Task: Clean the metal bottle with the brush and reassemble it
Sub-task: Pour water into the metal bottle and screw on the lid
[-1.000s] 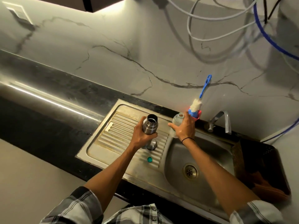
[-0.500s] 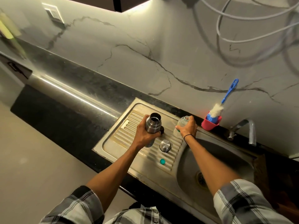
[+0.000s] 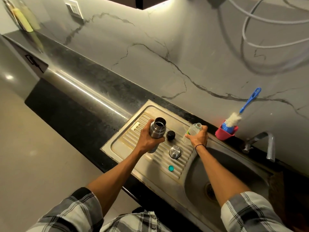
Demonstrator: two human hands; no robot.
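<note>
The left hand (image 3: 148,139) has its grip wrapped round the open metal bottle (image 3: 157,129), held upright over the ribbed drainboard (image 3: 133,143). The right hand (image 3: 198,138) grasps a clear plastic bottle (image 3: 192,131) — uncapped — at the sink's edge. Between them lie a black stopper (image 3: 170,135), a steel cap (image 3: 175,152) and a teal lid (image 3: 171,168). The blue-handled brush (image 3: 237,114) stands in a red cup (image 3: 225,133) on the counter (image 3: 83,104).

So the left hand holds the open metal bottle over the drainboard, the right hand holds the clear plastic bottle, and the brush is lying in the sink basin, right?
Not quite. The brush is not in the sink basin; it stands in the red cup on the counter by the wall, as the head view shows. The rest holds: the left hand holds the open metal bottle, the right hand the clear plastic bottle.
</note>
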